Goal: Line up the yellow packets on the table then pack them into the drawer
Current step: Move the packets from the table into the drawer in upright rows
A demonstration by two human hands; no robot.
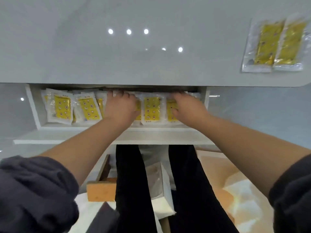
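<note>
White table [151, 61], two packets [276, 46] at right. Drawer [35, 111] below: left hand [120, 106], right hand [186, 106] press packed row [87, 108], fingers straight.

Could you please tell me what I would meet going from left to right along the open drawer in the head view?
In order: drawer's left wall → first yellow packet → second yellow packet → left hand → yellow packet between the hands → right hand → drawer's right wall.
</note>
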